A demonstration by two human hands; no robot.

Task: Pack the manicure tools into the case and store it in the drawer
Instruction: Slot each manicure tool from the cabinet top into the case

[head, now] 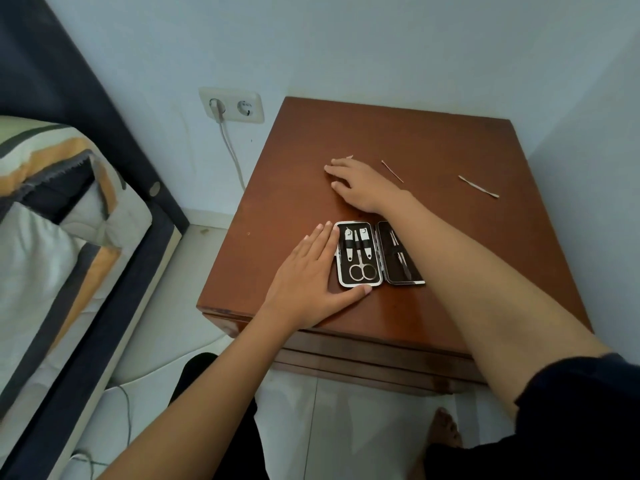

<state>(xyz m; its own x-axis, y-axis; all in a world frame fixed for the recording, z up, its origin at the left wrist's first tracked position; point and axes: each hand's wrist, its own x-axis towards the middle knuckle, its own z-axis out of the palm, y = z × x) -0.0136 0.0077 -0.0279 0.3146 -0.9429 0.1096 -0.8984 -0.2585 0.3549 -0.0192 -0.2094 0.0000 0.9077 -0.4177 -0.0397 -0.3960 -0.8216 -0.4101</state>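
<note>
We see the open case (379,253) lying near the front of the nightstand (433,140) — the left hand (311,278) flat, fingers spread, touching its left edge. The right hand (356,183) reaches farther, fingers extended over a small tool (348,156); two thin tools (392,171) (478,186) lie to its right.

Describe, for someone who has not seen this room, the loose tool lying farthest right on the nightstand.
Find the brown wooden nightstand in the corner. Beyond the open manicure case, near the right edge, lies a flat pale tool. Unlike the thin pin-like tool beside the right hand, it is wider and lighter.
</note>
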